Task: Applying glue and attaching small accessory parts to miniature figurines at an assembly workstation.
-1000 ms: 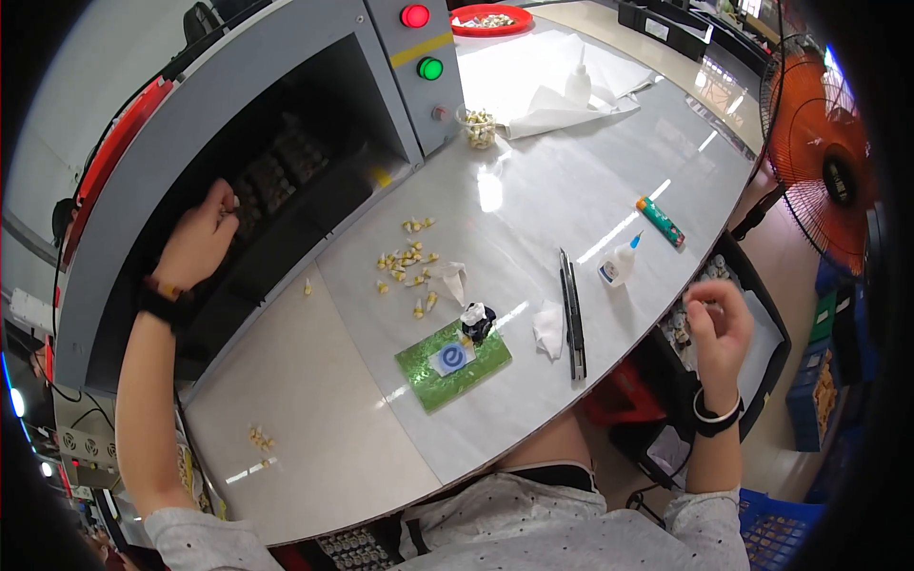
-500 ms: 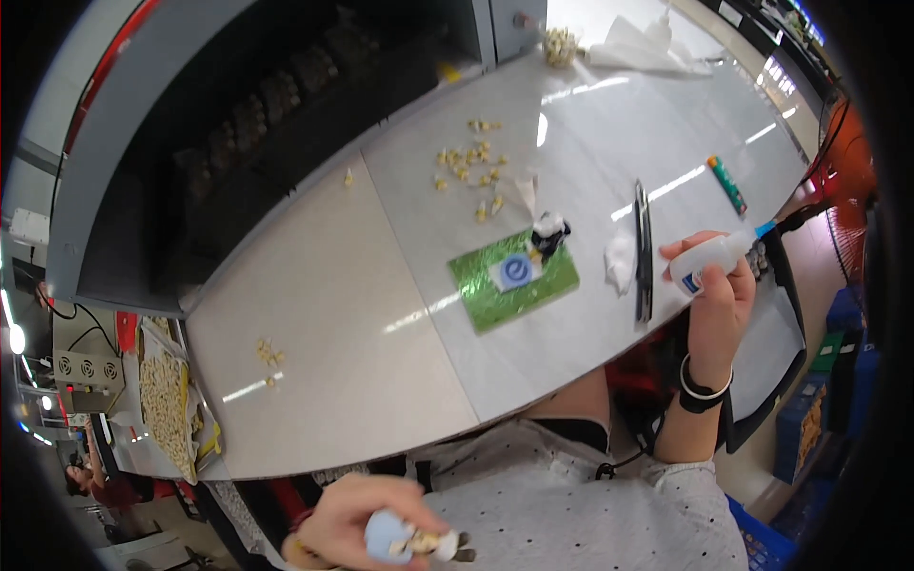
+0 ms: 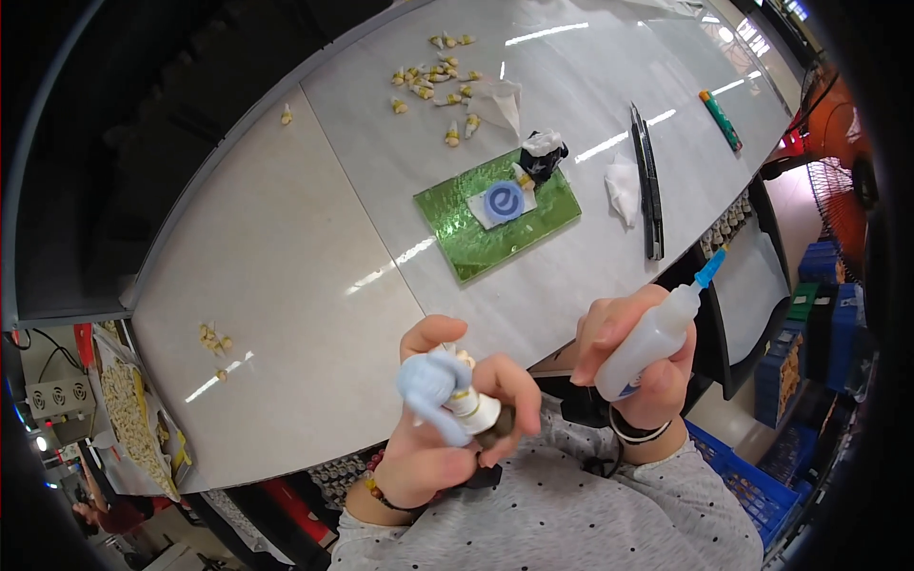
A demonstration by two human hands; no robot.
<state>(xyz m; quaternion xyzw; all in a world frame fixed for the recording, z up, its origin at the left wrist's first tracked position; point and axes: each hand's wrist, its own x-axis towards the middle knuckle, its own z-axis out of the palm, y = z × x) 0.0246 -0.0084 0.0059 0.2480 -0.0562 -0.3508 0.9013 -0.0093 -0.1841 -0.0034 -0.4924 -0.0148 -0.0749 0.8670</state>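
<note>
Drawn closer together since the earlier frame, two hands meet near the edge of the pale table (image 3: 276,314). Right hand (image 3: 662,385) wraps a translucent squeeze bottle (image 3: 653,341); left hand (image 3: 424,466) grips a small blue-and-white figurine (image 3: 441,388) beside it, above the lap. Good work probably needs the figurine steady and light pressure, with the blue nozzle (image 3: 709,268), now pointing up and away, aimed precisely. Left fingers partly hide the figurine; its details and the bottle's fill level are unclear.

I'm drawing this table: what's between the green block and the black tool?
A crumpled white tissue lies between the green block and the black tool, in the head view.
</note>
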